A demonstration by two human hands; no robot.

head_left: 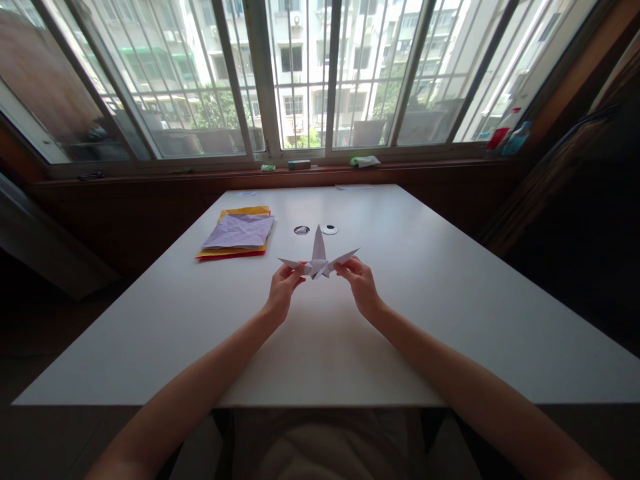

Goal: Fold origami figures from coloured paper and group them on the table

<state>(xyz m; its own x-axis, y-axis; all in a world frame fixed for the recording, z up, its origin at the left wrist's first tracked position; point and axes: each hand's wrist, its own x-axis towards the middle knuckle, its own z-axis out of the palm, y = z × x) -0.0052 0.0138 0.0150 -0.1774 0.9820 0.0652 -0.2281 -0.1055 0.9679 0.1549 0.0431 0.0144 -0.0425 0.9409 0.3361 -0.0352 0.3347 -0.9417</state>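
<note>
We hold the white folded paper figure (319,262) above the desk (450,313) middle, left hand (283,288) and right hand (359,281) fingertips pinching its opposite wing bases.

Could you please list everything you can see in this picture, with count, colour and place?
folded paper figure: one, white, held above the table between both hands
paper stack: one, lilac sheet on yellow and red sheets, table's far left
round discs: two, one dark, one white, beyond the figure
table: one, white, under the window
window: barred panes, buildings outside
sill items: small green, dark and white things, middle of the sill
bottles: red-and-white and blue, sill's right end
left hand: pinching the figure's left point
right hand: pinching the figure's right point
</note>
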